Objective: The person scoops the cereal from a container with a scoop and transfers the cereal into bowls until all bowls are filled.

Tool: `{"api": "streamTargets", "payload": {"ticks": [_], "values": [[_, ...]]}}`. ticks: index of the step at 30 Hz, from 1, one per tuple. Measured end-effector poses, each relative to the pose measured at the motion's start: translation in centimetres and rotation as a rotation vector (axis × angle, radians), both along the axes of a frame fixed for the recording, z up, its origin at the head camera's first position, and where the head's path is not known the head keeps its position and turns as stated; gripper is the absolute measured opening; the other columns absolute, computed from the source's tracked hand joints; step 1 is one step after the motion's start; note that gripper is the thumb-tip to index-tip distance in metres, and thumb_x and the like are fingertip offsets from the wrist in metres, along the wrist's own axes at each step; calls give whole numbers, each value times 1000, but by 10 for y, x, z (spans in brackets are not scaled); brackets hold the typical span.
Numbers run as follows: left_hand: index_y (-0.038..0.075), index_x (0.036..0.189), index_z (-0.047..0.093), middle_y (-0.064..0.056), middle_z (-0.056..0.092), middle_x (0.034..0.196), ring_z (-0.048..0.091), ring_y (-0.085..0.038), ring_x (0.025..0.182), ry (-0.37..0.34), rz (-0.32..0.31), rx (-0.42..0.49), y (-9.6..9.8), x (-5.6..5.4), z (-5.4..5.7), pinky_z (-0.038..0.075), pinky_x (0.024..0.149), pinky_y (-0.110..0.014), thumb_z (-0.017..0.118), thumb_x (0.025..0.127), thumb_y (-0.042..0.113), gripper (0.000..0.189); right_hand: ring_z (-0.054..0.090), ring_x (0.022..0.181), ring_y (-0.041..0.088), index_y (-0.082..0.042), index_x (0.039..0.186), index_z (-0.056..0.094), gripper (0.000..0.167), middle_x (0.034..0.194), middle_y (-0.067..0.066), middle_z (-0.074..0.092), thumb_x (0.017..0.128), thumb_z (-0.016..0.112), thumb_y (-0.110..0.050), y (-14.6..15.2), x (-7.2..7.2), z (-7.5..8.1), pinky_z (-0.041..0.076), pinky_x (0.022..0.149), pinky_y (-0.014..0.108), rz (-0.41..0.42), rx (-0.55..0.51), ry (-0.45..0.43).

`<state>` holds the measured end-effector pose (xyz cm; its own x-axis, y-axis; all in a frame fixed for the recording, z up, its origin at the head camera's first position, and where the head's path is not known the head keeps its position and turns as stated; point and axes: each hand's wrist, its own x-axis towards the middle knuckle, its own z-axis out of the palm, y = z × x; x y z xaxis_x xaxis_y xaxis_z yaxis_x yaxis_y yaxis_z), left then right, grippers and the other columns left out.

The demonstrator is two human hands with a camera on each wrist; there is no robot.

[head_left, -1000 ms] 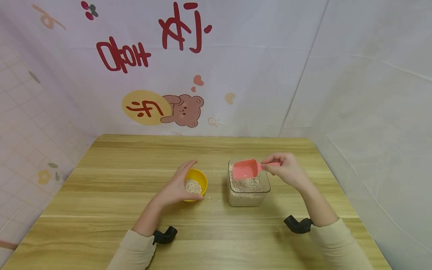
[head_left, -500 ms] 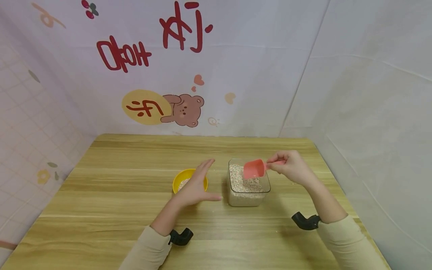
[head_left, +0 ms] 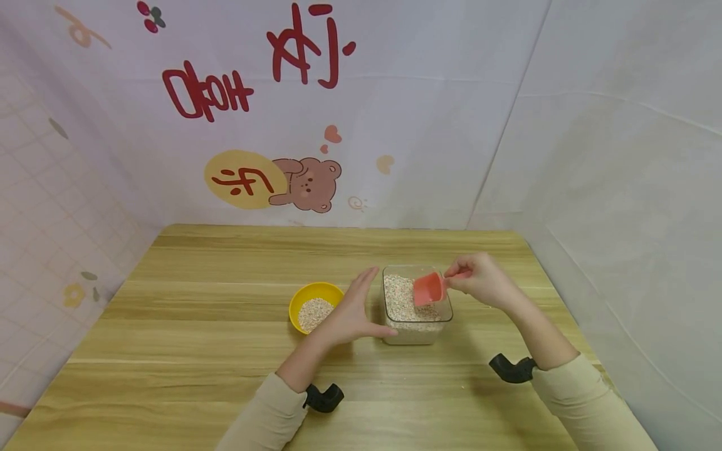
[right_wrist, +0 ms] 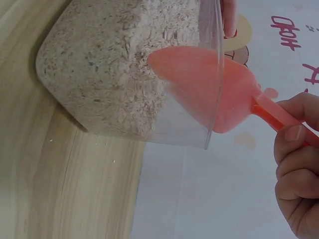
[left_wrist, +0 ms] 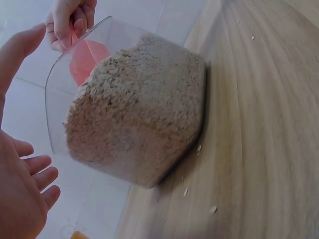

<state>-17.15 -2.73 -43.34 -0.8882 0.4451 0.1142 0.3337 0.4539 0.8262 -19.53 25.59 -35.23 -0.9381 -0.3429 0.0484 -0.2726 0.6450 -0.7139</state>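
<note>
My right hand pinches the handle of a pink scoop between thumb and fingers. In the right wrist view the scoop dips into the clear square container, its tip at the surface of the oat flakes. Beside the container's left wall, my left hand is spread wide, thumb and fingers apart, holding nothing. The left wrist view has the same hand near the container's rim. A yellow bowl with some oats in it sits left of the container, partly hidden behind the left hand.
The wooden table has a few stray flakes around the container. A printed white cloth hangs behind the table, and more cloth borders both sides. Each wrist wears a black mount.
My left hand has moved right, from around the yellow bowl to the container's left side. The scoop has shifted right inside the container and tilted down toward the oats.
</note>
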Motion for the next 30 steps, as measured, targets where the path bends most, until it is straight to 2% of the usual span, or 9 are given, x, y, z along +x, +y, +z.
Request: {"api": "streamTargets", "payload": {"ticks": [6,13,19,24,30], "values": [[25,155,9,0,6,159,13,-25,143,3,-5,31,8,-4,-6,23,108,-55,88,62,46,124,55,64,18,-2,84,70,5,79,4,67,84,68,-8,-1,-1,-3,47,54,32,-2,38,11],[29,155,6,0,5,159,14,-28,142,-30,3,47,12,-6,-12,25,106,-57,87,63,48,125,56,66,19,-3,85,70,4,81,5,66,85,67,-7,-2,-3,-9,49,57,33,-3,49,-6],[33,154,6,2,6,159,15,-27,142,-42,1,67,15,-8,-16,26,105,-59,87,63,49,123,57,64,20,-2,83,70,5,79,5,66,86,67,-6,-1,-5,-17,49,55,32,3,14,-18],[32,154,6,1,6,159,15,-27,142,-49,4,74,18,-9,-17,25,106,-58,86,64,48,122,55,61,19,-2,83,69,4,75,7,66,84,70,-6,0,-6,-25,47,52,29,-24,-21,-59],[30,154,7,0,7,159,17,-27,142,-56,19,67,20,-10,-19,26,107,-56,86,64,49,121,53,58,16,-2,82,70,4,74,6,65,82,71,-5,0,-5,-34,46,50,27,-30,-76,-67]]}}
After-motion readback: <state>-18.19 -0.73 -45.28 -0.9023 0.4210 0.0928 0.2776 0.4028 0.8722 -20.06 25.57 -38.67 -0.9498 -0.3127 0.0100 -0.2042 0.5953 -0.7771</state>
